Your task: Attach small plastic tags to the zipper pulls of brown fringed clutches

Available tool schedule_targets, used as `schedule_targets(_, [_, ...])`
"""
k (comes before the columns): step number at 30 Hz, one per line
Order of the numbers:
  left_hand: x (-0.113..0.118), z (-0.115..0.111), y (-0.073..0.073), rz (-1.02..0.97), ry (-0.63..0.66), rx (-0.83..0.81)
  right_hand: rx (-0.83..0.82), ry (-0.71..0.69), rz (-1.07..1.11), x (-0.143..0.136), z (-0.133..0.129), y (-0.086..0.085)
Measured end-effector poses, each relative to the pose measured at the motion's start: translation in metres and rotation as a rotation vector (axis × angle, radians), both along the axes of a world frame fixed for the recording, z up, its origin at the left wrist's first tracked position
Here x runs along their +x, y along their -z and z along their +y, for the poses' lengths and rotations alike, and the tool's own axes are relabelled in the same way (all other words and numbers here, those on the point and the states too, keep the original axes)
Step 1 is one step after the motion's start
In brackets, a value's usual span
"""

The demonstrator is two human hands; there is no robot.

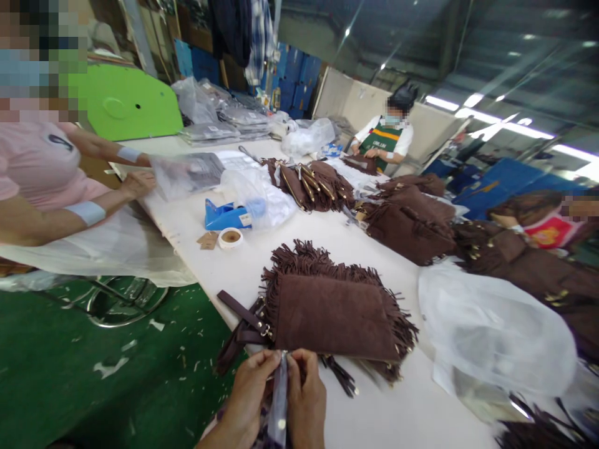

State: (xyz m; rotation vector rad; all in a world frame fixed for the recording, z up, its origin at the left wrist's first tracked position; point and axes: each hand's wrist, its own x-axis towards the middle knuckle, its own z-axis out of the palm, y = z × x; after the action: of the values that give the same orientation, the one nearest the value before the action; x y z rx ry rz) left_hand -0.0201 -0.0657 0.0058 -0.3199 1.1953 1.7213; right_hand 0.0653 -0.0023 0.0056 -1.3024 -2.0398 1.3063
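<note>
Nearest the camera, left hand and right hand pressed together at the white table's near edge, fingertips of both pinched on a thin, pale, translucent strip hanging down between them. Just beyond the fingertips, flat on the table, a brown suede fringed bag: soft nap, rectangular body, frayed fringe along top and right sides, dark straps with metal buckles trailing off the left corner over the edge. To the right of it, a crumpled, filmy white plastic bag, touching nothing of the suede. Below left, green floor scuffed with white flecks, and a chrome stool base.

Farther along the table, a small roll of tape beside brown paper tags, then a blue tape dispenser half under clear plastic. Beyond, heaps of more fringed bags crowding the middle and right. On the left, a person in pink holding a clear packet. At the far end, a seated person in a green apron; behind, blue crates and stacked grey packets under strip lights in a workshop.
</note>
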Motion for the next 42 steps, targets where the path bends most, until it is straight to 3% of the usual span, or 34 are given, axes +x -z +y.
schedule_targets(6, [0.001, 0.0, 0.001, 0.146, 0.013, -0.044, 0.002, -0.033, 0.075, 0.009, -0.001, -0.011])
schedule_targets(14, [0.001, -0.003, -0.006, 0.291, 0.03, -0.086, -0.391, 0.059, 0.185, -0.009, -0.001, -0.013])
schedule_targets(19, [0.004, -0.003, -0.004, 0.323, 0.026, -0.093, -0.415, -0.007, 0.27, -0.005, -0.005, -0.01])
schedule_targets(26, [0.004, -0.004, 0.002, 0.23, 0.056, -0.112, -0.322, -0.016, 0.189, 0.011, -0.014, 0.006])
schedule_targets(31, [0.003, -0.004, 0.004, -0.033, 0.0, 0.006, -0.468, -0.048, 0.284, 0.013, -0.02, 0.014])
schedule_targets(37, [0.002, -0.002, -0.003, -0.235, 0.052, 0.084, -0.654, -0.032, 0.417, 0.015, -0.017, 0.0])
schedule_targets(42, [-0.001, -0.004, -0.005, -0.179, 0.118, 0.103, -0.767, -0.023, 0.415, 0.021, -0.009, -0.007])
